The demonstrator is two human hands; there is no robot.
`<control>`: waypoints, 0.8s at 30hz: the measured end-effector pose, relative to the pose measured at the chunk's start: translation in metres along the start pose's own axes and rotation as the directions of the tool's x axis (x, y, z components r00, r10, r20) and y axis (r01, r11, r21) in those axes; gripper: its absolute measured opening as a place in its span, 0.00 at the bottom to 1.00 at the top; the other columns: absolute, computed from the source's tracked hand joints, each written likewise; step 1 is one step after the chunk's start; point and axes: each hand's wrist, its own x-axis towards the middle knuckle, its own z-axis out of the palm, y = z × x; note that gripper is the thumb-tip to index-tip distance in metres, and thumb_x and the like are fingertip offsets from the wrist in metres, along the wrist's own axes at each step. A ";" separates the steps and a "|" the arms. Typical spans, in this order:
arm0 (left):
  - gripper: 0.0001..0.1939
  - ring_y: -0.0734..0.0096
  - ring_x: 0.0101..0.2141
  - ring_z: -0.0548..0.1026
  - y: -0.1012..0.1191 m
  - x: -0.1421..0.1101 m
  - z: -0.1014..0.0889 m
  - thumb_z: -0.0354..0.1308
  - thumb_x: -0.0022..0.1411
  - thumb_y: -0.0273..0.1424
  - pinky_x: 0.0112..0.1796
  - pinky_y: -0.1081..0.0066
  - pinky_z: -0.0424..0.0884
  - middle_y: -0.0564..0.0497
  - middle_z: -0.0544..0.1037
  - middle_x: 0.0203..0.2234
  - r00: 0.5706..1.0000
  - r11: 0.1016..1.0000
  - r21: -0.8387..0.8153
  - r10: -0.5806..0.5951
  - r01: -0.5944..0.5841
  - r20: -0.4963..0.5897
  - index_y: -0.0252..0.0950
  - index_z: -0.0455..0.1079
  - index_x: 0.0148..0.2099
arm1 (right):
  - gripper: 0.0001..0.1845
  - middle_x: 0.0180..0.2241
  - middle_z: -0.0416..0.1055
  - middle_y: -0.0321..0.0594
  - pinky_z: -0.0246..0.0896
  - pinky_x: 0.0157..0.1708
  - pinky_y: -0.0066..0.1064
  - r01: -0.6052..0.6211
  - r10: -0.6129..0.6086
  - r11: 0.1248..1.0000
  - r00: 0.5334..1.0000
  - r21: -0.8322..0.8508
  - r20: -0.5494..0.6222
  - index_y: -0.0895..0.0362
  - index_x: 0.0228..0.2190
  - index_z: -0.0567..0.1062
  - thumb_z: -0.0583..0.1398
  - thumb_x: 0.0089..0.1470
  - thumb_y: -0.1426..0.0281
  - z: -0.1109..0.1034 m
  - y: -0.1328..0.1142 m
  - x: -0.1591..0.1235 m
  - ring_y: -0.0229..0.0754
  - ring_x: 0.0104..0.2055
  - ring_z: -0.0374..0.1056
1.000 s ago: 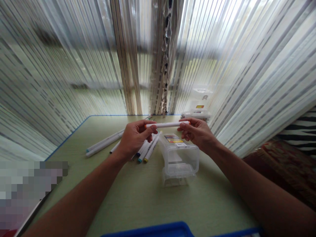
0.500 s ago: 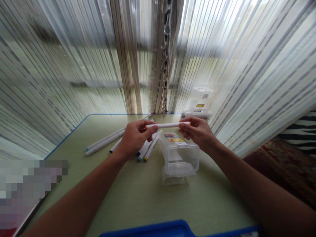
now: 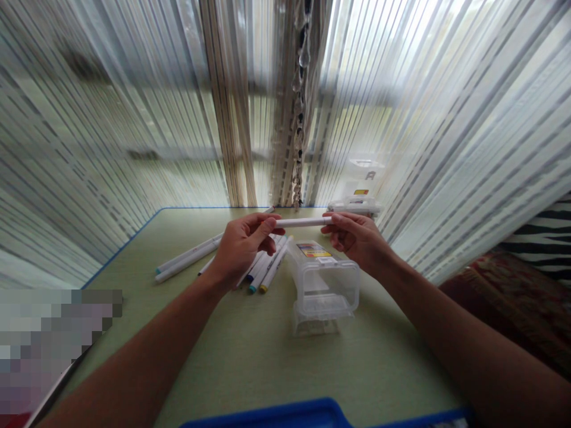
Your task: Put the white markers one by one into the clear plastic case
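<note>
The table [image 3: 379, 362] is pale green with blue edging; the held marker [image 3: 304, 223] is white.

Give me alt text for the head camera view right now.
Two bare hands, left and right, hold a white marker level above a pale green table. Below are more markers and an open clear plastic case on its side.

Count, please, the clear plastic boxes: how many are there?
2. One clear box lies on its side on the table, its open end toward the camera. The other box is at the table's far edge, beyond the right hand, partly hidden.
</note>
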 end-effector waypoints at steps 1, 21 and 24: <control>0.17 0.77 0.19 0.73 0.000 0.000 0.000 0.68 0.58 0.36 0.23 0.74 0.70 0.45 0.82 0.28 1.000 1.000 -0.015 -0.003 0.003 0.003 0.28 0.77 0.44 | 0.16 0.25 0.80 0.41 0.57 0.16 0.24 0.000 0.000 1.000 1.000 0.004 0.001 0.58 0.34 0.82 0.72 0.45 0.61 0.000 0.000 0.000 0.33 0.18 0.67; 0.15 0.76 0.19 0.73 0.002 0.001 -0.001 0.64 0.60 0.34 0.22 0.74 0.69 0.43 0.82 0.28 0.999 0.992 -0.114 -0.051 0.049 -0.014 0.26 0.77 0.44 | 0.12 0.27 0.81 0.42 0.60 0.16 0.23 -0.089 0.089 0.993 0.996 0.072 0.002 0.58 0.35 0.82 0.68 0.50 0.63 0.001 -0.003 -0.001 0.34 0.19 0.67; 0.16 0.77 0.19 0.72 0.001 0.002 -0.001 0.65 0.60 0.35 0.22 0.75 0.69 0.44 0.81 0.27 0.999 0.997 -0.075 -0.034 0.033 -0.019 0.26 0.78 0.44 | 0.13 0.26 0.81 0.42 0.59 0.16 0.22 -0.076 0.077 0.995 0.997 0.071 -0.010 0.59 0.33 0.82 0.69 0.48 0.63 0.001 -0.002 0.000 0.33 0.19 0.68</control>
